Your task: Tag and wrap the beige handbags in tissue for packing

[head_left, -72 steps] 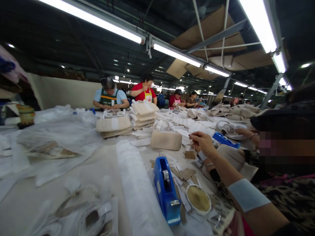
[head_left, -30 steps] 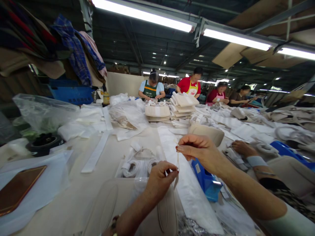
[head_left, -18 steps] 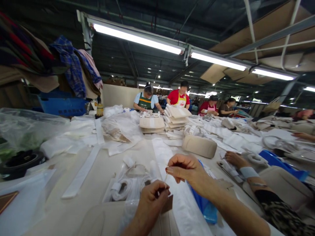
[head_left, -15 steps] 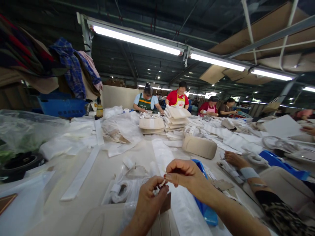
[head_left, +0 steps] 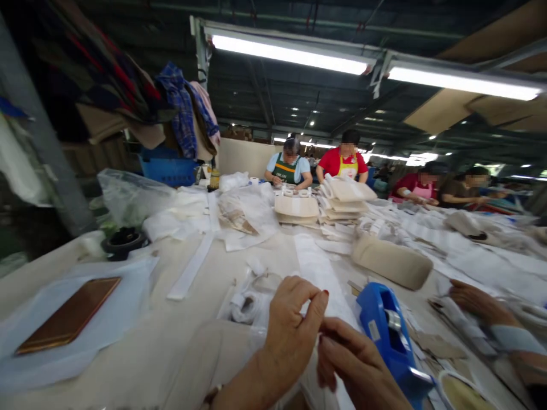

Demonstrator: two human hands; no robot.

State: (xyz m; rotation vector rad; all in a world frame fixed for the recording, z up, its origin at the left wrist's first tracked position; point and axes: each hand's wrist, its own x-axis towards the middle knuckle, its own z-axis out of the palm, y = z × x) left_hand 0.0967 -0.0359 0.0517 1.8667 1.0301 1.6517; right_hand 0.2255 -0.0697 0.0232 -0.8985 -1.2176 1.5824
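Observation:
My left hand [head_left: 293,330] and my right hand [head_left: 354,364] are pressed close together low in the view, over a beige bag [head_left: 205,364] lying at the table's near edge. Both have their fingers curled in a pinch. What they hold is hidden between the fingers; earlier it was a thin pale string with a small brown tag. A blue tape dispenser [head_left: 391,336] stands just right of my right hand. A bundle of white straps [head_left: 245,299] lies just beyond my left hand.
A brown phone [head_left: 68,316] lies on plastic at the left. A long white strip [head_left: 318,273] runs up the table. A beige pouch [head_left: 391,262], stacked beige bags [head_left: 322,205] and clear plastic bags [head_left: 245,216] lie farther off. A neighbour's hand [head_left: 476,302] works at right; several people sit at the far end.
My hands dropped lower and closed together, and the string and tag slipped out of sight between the fingers. The camera swung left and down, bringing the phone and tape dispenser into view.

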